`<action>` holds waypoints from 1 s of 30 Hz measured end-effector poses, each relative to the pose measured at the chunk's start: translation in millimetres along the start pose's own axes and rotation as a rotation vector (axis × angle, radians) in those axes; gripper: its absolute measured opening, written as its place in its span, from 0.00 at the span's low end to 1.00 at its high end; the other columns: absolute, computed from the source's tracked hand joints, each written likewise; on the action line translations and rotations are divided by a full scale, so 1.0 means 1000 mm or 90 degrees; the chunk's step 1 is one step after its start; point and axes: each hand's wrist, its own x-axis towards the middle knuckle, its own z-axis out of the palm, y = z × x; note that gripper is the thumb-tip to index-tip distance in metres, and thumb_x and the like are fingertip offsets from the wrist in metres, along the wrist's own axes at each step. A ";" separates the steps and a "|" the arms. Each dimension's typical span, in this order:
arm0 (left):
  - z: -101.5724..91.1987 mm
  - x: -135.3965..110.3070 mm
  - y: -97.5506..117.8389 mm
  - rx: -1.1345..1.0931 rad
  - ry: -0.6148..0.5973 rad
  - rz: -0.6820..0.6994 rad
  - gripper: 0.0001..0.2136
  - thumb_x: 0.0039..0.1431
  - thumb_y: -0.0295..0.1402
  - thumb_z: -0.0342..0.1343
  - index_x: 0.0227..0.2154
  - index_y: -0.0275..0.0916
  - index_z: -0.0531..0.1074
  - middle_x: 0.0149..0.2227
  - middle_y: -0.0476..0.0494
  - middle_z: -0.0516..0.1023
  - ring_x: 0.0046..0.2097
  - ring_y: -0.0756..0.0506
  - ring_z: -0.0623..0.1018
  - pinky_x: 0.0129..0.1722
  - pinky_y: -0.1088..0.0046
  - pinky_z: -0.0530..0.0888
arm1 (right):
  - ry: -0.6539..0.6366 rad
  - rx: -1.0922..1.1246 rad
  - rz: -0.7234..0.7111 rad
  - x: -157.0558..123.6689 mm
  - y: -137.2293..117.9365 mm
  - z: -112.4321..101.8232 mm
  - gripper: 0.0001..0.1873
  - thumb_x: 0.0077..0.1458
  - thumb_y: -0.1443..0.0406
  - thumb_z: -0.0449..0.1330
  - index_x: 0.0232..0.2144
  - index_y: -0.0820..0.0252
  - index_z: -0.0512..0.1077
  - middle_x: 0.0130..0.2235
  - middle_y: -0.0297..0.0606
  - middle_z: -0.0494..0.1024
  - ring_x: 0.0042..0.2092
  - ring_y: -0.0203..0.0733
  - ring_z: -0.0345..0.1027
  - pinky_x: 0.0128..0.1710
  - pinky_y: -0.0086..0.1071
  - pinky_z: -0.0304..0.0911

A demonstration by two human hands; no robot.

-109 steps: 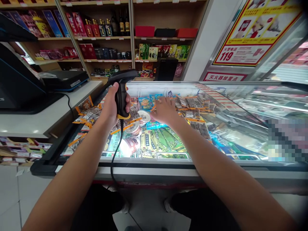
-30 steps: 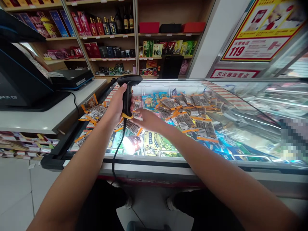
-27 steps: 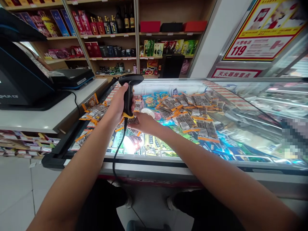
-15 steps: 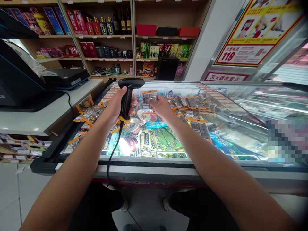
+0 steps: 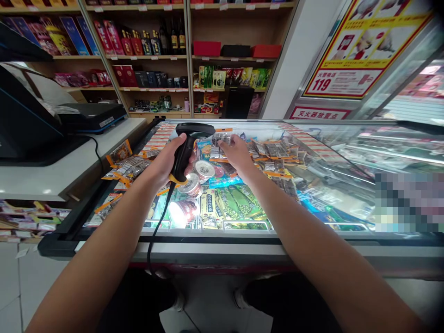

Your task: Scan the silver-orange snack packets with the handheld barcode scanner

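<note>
My left hand (image 5: 170, 159) is wrapped round the handle of a black and yellow barcode scanner (image 5: 183, 155), whose head points to the right. The scanner's cord hangs down over the freezer's front edge. In my right hand (image 5: 238, 155) a small clear snack packet with orange edges (image 5: 220, 141) is pinched between thumb and fingers. The packet is just right of the scanner head, apart from it. More orange-edged packets (image 5: 275, 149) lie on the glass lid to the right, and another pile (image 5: 130, 166) lies at the left.
Under the glass of the chest freezer (image 5: 215, 249) are round tubs (image 5: 204, 169) and green bags (image 5: 239, 201). A counter (image 5: 41, 178) with a scale (image 5: 93, 115) stands at the left. Stocked shelves (image 5: 149, 57) line the back, and a poster (image 5: 367, 51) hangs at the right.
The scanner and left hand have moved slightly right and down in view. My right hand with the packet has shifted a little right. The camera view has tilted slightly.
</note>
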 end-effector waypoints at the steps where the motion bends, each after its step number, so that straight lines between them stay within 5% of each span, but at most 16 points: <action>1: 0.000 0.000 0.000 -0.002 0.004 0.001 0.21 0.62 0.54 0.55 0.30 0.40 0.66 0.21 0.50 0.69 0.16 0.52 0.68 0.15 0.77 0.64 | 0.003 -0.004 -0.003 0.002 0.003 0.000 0.18 0.61 0.53 0.62 0.28 0.52 0.59 0.29 0.31 0.61 0.31 0.41 0.57 0.33 0.35 0.56; 3: 0.001 -0.001 0.001 -0.004 0.022 0.005 0.20 0.63 0.54 0.55 0.31 0.40 0.67 0.21 0.50 0.70 0.16 0.52 0.68 0.15 0.77 0.64 | 0.000 -0.037 -0.026 0.004 0.008 -0.003 0.11 0.60 0.56 0.62 0.38 0.54 0.67 0.32 0.34 0.67 0.34 0.44 0.63 0.36 0.37 0.61; 6: 0.001 -0.001 0.004 -0.011 0.071 0.015 0.20 0.63 0.54 0.55 0.31 0.40 0.67 0.21 0.50 0.70 0.16 0.52 0.68 0.15 0.76 0.64 | -0.013 -0.204 -0.082 0.003 0.013 -0.011 0.28 0.59 0.62 0.61 0.61 0.60 0.64 0.40 0.45 0.75 0.44 0.55 0.70 0.46 0.46 0.65; 8: 0.001 0.000 0.006 -0.018 0.110 0.023 0.21 0.63 0.55 0.54 0.32 0.40 0.67 0.20 0.51 0.70 0.16 0.52 0.68 0.15 0.76 0.63 | 0.012 -0.356 -0.123 0.000 0.012 -0.015 0.33 0.59 0.65 0.61 0.65 0.65 0.62 0.49 0.57 0.75 0.54 0.65 0.67 0.53 0.57 0.62; 12: -0.002 0.001 0.010 -0.028 0.169 0.032 0.21 0.66 0.55 0.52 0.34 0.40 0.67 0.20 0.52 0.70 0.16 0.52 0.68 0.15 0.77 0.64 | 0.041 -0.491 -0.227 -0.011 0.000 -0.009 0.29 0.61 0.67 0.58 0.64 0.64 0.66 0.63 0.62 0.67 0.64 0.73 0.57 0.59 0.66 0.56; 16: -0.002 0.001 0.013 -0.029 0.184 0.052 0.20 0.69 0.54 0.48 0.36 0.40 0.67 0.20 0.53 0.70 0.16 0.53 0.68 0.16 0.77 0.64 | -0.168 -0.406 -0.324 -0.030 -0.011 0.023 0.26 0.66 0.66 0.54 0.65 0.59 0.68 0.62 0.53 0.72 0.64 0.63 0.61 0.62 0.57 0.60; 21: -0.003 0.001 0.012 -0.044 0.177 0.064 0.20 0.68 0.54 0.51 0.36 0.40 0.67 0.21 0.53 0.71 0.16 0.53 0.69 0.16 0.77 0.65 | -0.369 -0.363 -0.292 -0.045 -0.005 0.066 0.30 0.72 0.56 0.49 0.72 0.58 0.61 0.73 0.49 0.61 0.73 0.63 0.53 0.69 0.56 0.54; 25: -0.002 0.002 0.010 -0.070 0.187 0.042 0.20 0.66 0.55 0.53 0.35 0.40 0.66 0.21 0.52 0.72 0.16 0.52 0.70 0.16 0.76 0.65 | -0.360 -0.441 -0.280 -0.042 -0.002 0.064 0.29 0.73 0.52 0.47 0.68 0.58 0.67 0.72 0.51 0.64 0.73 0.65 0.52 0.68 0.59 0.54; 30: -0.001 0.002 0.009 -0.094 0.183 0.028 0.21 0.65 0.55 0.55 0.35 0.40 0.67 0.20 0.52 0.72 0.15 0.53 0.69 0.15 0.77 0.65 | -0.280 -0.474 -0.190 -0.036 -0.013 0.043 0.25 0.74 0.54 0.47 0.52 0.64 0.78 0.58 0.56 0.77 0.64 0.64 0.64 0.61 0.53 0.63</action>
